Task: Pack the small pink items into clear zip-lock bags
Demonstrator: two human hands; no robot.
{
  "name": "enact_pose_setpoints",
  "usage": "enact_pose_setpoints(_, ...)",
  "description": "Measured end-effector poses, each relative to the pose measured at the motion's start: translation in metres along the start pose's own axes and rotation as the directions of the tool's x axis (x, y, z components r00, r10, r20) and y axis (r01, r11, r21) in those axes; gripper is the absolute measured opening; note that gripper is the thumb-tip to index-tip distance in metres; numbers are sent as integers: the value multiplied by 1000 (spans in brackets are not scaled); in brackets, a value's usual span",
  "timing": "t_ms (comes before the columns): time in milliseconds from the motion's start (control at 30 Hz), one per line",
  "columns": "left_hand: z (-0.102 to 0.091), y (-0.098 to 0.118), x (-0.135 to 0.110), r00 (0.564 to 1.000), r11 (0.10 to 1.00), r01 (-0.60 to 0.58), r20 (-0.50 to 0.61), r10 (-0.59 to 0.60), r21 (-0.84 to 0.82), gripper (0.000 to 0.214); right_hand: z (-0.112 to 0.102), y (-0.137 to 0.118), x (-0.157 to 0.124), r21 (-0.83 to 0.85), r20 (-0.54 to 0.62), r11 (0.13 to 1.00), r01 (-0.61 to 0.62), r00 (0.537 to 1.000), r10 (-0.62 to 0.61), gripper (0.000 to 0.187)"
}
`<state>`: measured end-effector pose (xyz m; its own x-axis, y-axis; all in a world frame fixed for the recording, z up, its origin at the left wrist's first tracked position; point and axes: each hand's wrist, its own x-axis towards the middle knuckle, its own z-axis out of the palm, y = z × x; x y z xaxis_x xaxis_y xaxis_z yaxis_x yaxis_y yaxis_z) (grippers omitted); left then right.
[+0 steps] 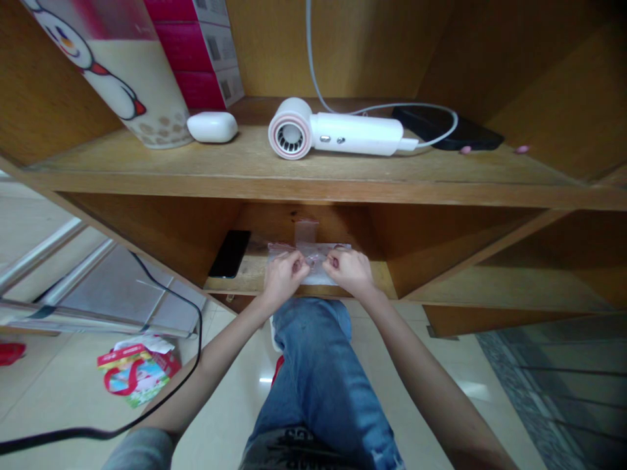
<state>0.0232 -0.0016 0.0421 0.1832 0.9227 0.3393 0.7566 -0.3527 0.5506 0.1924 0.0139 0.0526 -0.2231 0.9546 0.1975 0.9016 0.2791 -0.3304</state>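
Head view: my left hand [285,277] and right hand [350,269] are both curled tight, pinching a clear plastic bag [315,256] between them on the lower shelf [255,281]. Probably gripped from both sides to keep thin film taut; shelf likely takes its weight. Fingertips mostly hidden; can't tell what's in the bag.

Black phone [230,254] lies flat left of my left hand, clear of the film.

Upper shelf [245,173], above and beyond my hands: cup [147,85] of milky drink, dark pearls at the bottom. Earbud case [212,127] beside it is shut, contents unseen. Boxes [196,52] stacked behind, insides not visible. White blower [357,134] lies on its side, presumably because the cable [309,32] plugs into its handle end.
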Motion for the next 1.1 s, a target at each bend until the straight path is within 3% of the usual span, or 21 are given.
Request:
enact_pose_setpoints(133,3,-1,-1,999,998,-12,36,14,-54,9,-1,2,-3,2,-27,1000,24,999,-24,19)
enact_pose_setpoints(267,7,2,-1,997,992,-19,69,28,-128,9,-1,0,-6,139,-69,984,113,992,-104,11)
enact_pose_setpoints(500,4,7,0,999,984,-22,38,29,-177,12,2,-2,-7,283,-36,925,255,966,-255,28)
enact_pose_setpoints(633,8,2,-2,999,946,31,20,-25,-323,19,6,-4,-6,403,-8,874,272,956,-293,29)
enact_pose_setpoints(767,23,-17,-4,967,815,182,-48,-249,-550,23,4,-7,-4,515,-88,826,228,973,-214,29)
enact_pose_setpoints(867,33,-29,-4,923,618,344,134,-360,-707,27,2,-7,-2,671,-85,728,139,990,-111,31)
enact_pose_setpoints(967,34,-32,-2,882,428,447,308,-357,-786,32,5,0,1,790,-34,613,22,999,7,32)
enact_pose_setpoints(1100,29,-27,0,891,401,417,279,-358,-816,34,17,15,3,813,-36,579,-60,988,153,34)
